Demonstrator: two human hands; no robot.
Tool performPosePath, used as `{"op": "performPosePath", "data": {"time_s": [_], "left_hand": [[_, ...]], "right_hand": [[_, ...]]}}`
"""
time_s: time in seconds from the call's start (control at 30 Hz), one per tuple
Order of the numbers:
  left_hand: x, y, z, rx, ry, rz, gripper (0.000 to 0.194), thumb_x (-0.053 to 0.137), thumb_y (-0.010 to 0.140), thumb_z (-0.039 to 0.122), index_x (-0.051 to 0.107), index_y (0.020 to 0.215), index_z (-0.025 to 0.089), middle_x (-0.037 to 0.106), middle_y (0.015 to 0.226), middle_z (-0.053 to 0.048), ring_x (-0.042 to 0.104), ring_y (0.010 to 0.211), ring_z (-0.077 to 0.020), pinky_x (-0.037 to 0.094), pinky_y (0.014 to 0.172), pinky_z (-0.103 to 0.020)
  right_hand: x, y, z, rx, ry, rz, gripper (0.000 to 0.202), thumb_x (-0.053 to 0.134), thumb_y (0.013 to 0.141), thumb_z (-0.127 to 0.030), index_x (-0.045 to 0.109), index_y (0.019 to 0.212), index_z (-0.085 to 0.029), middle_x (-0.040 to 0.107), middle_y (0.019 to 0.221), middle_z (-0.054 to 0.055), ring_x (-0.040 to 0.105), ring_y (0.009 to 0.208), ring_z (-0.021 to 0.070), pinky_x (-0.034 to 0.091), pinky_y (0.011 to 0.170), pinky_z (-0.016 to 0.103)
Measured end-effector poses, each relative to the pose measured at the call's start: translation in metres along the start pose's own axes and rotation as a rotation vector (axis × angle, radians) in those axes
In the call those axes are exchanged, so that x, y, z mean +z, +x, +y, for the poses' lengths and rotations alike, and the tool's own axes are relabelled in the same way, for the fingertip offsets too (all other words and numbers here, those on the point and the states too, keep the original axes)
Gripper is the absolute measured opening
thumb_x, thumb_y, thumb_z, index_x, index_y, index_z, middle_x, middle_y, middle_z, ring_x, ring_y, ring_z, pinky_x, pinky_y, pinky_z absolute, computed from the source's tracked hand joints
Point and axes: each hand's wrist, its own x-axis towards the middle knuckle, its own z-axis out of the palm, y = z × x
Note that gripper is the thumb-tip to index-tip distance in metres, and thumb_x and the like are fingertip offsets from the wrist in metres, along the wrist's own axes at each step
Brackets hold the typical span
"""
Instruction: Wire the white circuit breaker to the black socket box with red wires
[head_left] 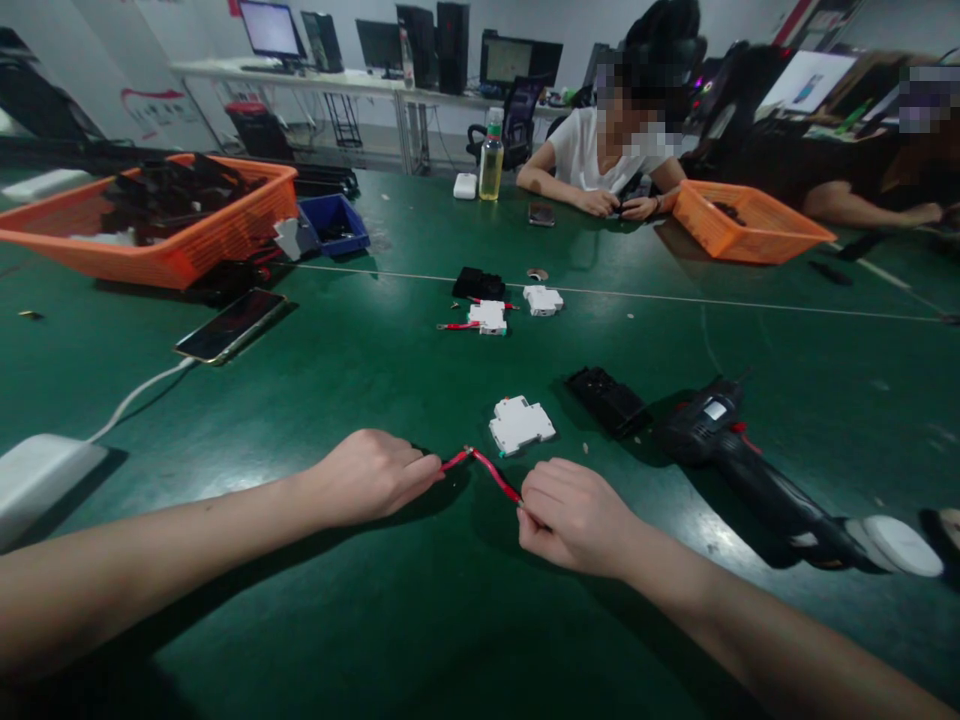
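Fingers closed, my left hand (379, 477) pinches one end of a red wire. My right hand (574, 515) is closed on the lower right part of a red wire (495, 474). Between the hands the red pieces meet at a small metal-coloured spot and form a shallow peak; whether they are one wire or two I cannot tell. Just beyond my right hand lies a white breaker-like module (520, 424), flat on the green table (360, 620). A black housing (606, 400) rests to its right.
A black power tool (757, 475) lies at the right. Farther off are a white module with red wires (488, 317), another white module (543, 300), a phone (232, 325), orange baskets (187, 245) and a blue bin (334, 225). A person (611, 150) sits across the table.
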Motion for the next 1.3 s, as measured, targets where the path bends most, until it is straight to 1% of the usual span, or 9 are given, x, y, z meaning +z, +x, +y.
{"op": "performPosePath", "data": {"time_s": [0.13, 0.33, 0.5, 0.7, 0.87, 1.1, 1.2, 1.3], "left_hand": [[-0.001, 0.002, 0.001, -0.023, 0.018, -0.033, 0.029, 0.036, 0.103, 0.030, 0.055, 0.083, 0.019, 0.057, 0.059, 0.003, 0.051, 0.050, -0.0113, 0.027, 0.049, -0.027], [-0.005, 0.005, 0.002, -0.092, 0.073, -0.151, 0.028, 0.038, 0.102, 0.031, 0.056, 0.084, 0.020, 0.059, 0.056, 0.001, 0.053, 0.047, -0.0139, 0.023, 0.047, -0.027], [-0.004, 0.008, 0.005, -0.205, 0.070, -0.206, 0.031, 0.035, 0.103, 0.036, 0.056, 0.085, 0.021, 0.063, 0.059, 0.000, 0.055, 0.048, -0.0150, 0.023, 0.047, -0.025], [-0.004, 0.008, 0.010, -0.309, 0.050, -0.260, 0.041, 0.028, 0.104, 0.041, 0.059, 0.088, 0.021, 0.065, 0.060, -0.003, 0.058, 0.049, -0.0174, 0.030, 0.048, -0.025], [-0.006, 0.009, 0.011, -0.375, -0.005, -0.295, 0.043, 0.024, 0.104, 0.042, 0.059, 0.091, 0.021, 0.067, 0.065, -0.004, 0.063, 0.054, -0.0177, 0.033, 0.049, -0.025], [-0.006, 0.011, 0.013, -0.448, 0.079, -0.408, 0.047, 0.016, 0.104, 0.043, 0.057, 0.098, 0.020, 0.071, 0.070, -0.007, 0.069, 0.060, -0.0253, 0.042, 0.052, -0.028], [-0.004, 0.010, 0.012, -0.525, 0.108, -0.421, 0.045, 0.015, 0.104, 0.038, 0.056, 0.098, 0.019, 0.070, 0.068, -0.008, 0.071, 0.061, -0.0279, 0.045, 0.053, -0.031], [-0.001, 0.008, 0.008, -0.528, 0.091, -0.397, 0.045, 0.015, 0.104, 0.037, 0.056, 0.099, 0.019, 0.071, 0.069, -0.008, 0.071, 0.063, -0.0274, 0.046, 0.055, -0.031]], "right_hand": [[0.000, 0.002, 0.000, -0.004, 0.014, -0.010, 0.017, 0.052, 0.084, -0.011, 0.060, 0.069, -0.015, 0.056, 0.070, 0.003, 0.046, 0.066, 0.0158, 0.034, 0.060, 0.031], [0.001, 0.001, 0.001, 0.008, 0.032, -0.010, 0.016, 0.051, 0.084, -0.010, 0.060, 0.072, -0.015, 0.057, 0.072, 0.004, 0.047, 0.068, 0.0165, 0.035, 0.062, 0.031], [0.001, 0.000, 0.002, 0.011, 0.041, 0.004, 0.016, 0.051, 0.084, -0.010, 0.061, 0.071, -0.015, 0.057, 0.072, 0.004, 0.047, 0.068, 0.0165, 0.037, 0.062, 0.031], [-0.001, 0.001, 0.001, 0.012, 0.001, -0.005, 0.018, 0.051, 0.084, -0.011, 0.060, 0.070, -0.015, 0.056, 0.070, 0.003, 0.047, 0.065, 0.0160, 0.036, 0.060, 0.030], [-0.002, 0.002, 0.000, 0.003, -0.019, -0.009, 0.016, 0.052, 0.084, -0.011, 0.061, 0.070, -0.015, 0.057, 0.069, 0.003, 0.046, 0.064, 0.0153, 0.035, 0.059, 0.030], [0.000, 0.001, -0.001, -0.006, -0.063, 0.018, 0.013, 0.055, 0.077, -0.011, 0.059, 0.065, -0.016, 0.054, 0.066, 0.001, 0.045, 0.062, 0.0147, 0.034, 0.058, 0.028], [0.000, -0.003, -0.003, -0.034, -0.087, 0.029, 0.011, 0.056, 0.072, -0.012, 0.057, 0.062, -0.017, 0.051, 0.062, 0.000, 0.042, 0.060, 0.0143, 0.033, 0.055, 0.028], [-0.001, -0.008, -0.004, -0.035, -0.113, 0.012, 0.010, 0.058, 0.072, -0.012, 0.057, 0.063, -0.017, 0.050, 0.062, -0.001, 0.041, 0.059, 0.0139, 0.032, 0.054, 0.028]]}}
